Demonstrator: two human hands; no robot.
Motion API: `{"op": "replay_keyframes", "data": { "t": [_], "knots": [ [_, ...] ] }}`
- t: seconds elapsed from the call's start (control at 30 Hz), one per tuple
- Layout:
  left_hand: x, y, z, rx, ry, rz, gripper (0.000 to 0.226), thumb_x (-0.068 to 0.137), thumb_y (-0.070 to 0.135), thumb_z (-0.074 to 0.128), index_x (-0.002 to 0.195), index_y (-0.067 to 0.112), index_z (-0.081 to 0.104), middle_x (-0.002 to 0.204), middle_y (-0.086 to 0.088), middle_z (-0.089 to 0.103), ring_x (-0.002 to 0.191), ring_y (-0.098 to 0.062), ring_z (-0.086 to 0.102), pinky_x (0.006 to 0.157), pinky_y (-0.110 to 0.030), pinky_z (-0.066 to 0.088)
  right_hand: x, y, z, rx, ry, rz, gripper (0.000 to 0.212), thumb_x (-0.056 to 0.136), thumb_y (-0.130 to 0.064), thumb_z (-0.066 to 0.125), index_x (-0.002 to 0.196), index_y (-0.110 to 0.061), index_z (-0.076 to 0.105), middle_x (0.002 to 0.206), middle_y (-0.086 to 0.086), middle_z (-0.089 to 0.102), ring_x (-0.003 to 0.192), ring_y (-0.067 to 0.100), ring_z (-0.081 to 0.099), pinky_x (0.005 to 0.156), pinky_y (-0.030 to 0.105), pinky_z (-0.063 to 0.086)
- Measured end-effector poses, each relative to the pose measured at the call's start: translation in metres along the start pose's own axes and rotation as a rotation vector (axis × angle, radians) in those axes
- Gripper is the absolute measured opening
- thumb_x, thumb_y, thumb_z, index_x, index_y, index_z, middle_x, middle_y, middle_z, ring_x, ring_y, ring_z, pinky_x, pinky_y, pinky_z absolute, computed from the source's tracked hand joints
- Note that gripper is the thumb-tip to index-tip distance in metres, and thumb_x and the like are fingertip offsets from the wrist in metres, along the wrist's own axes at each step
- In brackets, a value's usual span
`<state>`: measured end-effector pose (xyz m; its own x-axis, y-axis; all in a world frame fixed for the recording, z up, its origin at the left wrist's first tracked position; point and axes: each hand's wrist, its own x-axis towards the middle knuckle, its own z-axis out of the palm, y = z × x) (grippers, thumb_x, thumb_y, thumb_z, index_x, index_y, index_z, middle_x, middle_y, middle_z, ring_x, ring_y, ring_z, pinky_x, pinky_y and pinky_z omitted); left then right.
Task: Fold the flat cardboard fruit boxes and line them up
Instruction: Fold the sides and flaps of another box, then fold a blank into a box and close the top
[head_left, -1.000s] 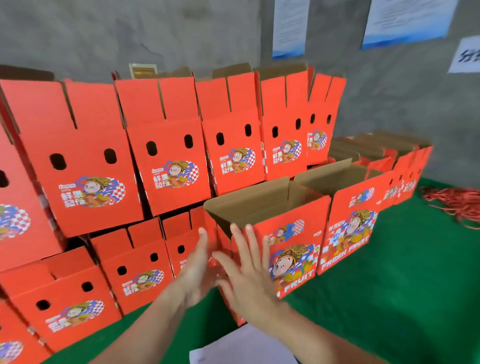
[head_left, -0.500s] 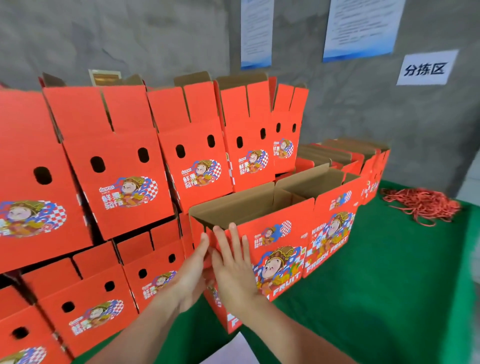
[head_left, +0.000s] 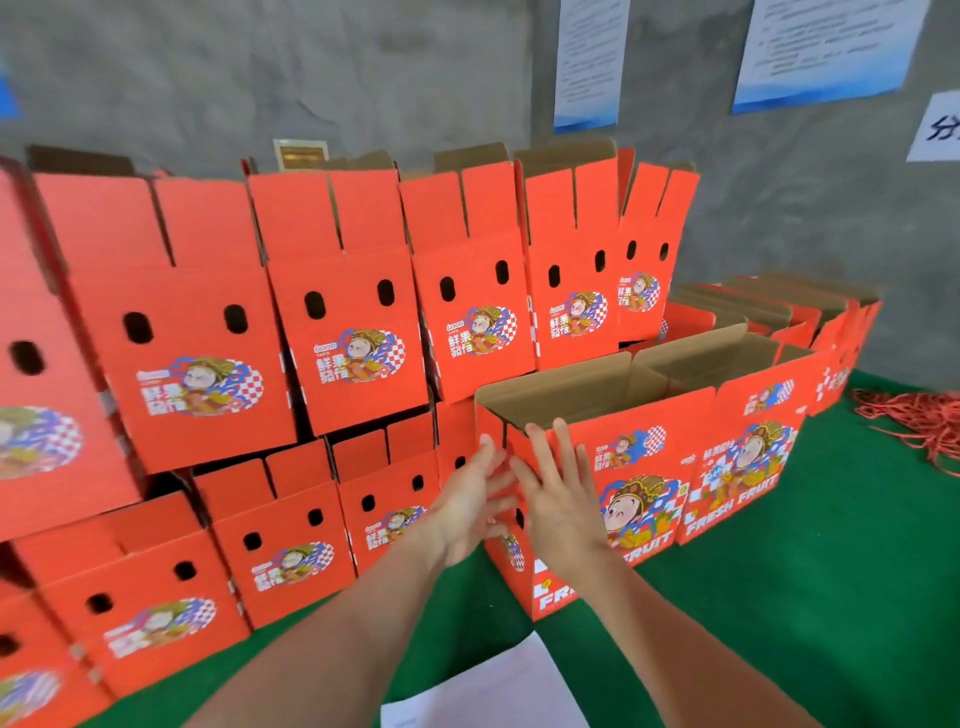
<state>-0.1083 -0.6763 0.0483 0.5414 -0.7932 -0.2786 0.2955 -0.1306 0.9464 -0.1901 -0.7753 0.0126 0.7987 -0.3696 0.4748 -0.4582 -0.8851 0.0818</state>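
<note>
**Green tabletop: an opened box is being squared into the row**

Grey concrete wall is backing the scene, with printed notices hanging on it. Below it a green tabletop is carrying everything. Folded red fruit boxes are leaning in two tiers along the tabletop's back and left edges, with their flaps standing up. Toward the right edge a lower row of boxes is stretching away, tops open.

The box in hand is standing upright near the middle of the tabletop, its brown inside showing. Its far end is sitting against the neighbouring box of that row. Both hands are working at its near corner. The left hand is lying with straight fingers flat against the short end panel. The right hand is pressing, fingers spread and straight, on the long printed face just round the corner. Neither is curling round anything; both are open, palms on cardboard. The forearms are reaching forward from the near edge, with the wrists close together.

Held this way, the hands are probably nudging the box square and snug against its neighbour so that the printed fronts are lining up. A heap of red bands is lying near the right edge, and a white sheet is sitting at the near edge between the forearms.
</note>
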Motion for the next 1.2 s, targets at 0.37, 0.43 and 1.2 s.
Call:
{"op": "replay_keyframes", "data": {
  "t": [0.37, 0.43, 1.2],
  "knots": [
    [-0.105, 0.019, -0.059, -0.134, 0.138, 0.101, 0.063, 0.095, 0.062, 0.023, 0.138, 0.019, 0.041, 0.117, -0.008, 0.061, 0.095, -0.025, 0.062, 0.079, -0.037, 0.045, 0.014, -0.057, -0.054, -0.054, -0.162, 0.183, 0.041, 0.090, -0.026, 0.047, 0.130, -0.017, 0.050, 0.156, 0.016, 0.010, 0.144, 0.040, -0.001, 0.112, 0.062, 0.000],
    [-0.137, 0.014, -0.083, -0.181, 0.187, 0.157, 0.059, 0.095, 0.061, 0.025, 0.131, 0.019, 0.046, 0.106, -0.004, 0.065, 0.086, -0.021, 0.064, 0.078, -0.036, 0.048, 0.011, -0.092, -0.066, 0.262, 0.008, 0.095, 0.037, 0.088, -0.019, 0.058, 0.124, -0.007, 0.057, 0.146, 0.023, 0.033, 0.138, 0.041, 0.023, 0.113, 0.051, 0.015],
    [-0.500, -0.226, -0.537, 0.887, 1.131, -0.417, 0.044, 0.101, 0.025, 0.033, 0.142, 0.009, 0.032, 0.148, -0.015, 0.037, 0.134, -0.028, 0.038, 0.105, -0.042, 0.032, -0.130, -0.510, -0.056, 0.564, -0.540, -0.665, 0.036, 0.098, -0.024, 0.049, 0.134, -0.022, 0.049, 0.136, -0.009, 0.052, 0.126, 0.007, 0.047, 0.107, 0.022, 0.033]
  ]
}}
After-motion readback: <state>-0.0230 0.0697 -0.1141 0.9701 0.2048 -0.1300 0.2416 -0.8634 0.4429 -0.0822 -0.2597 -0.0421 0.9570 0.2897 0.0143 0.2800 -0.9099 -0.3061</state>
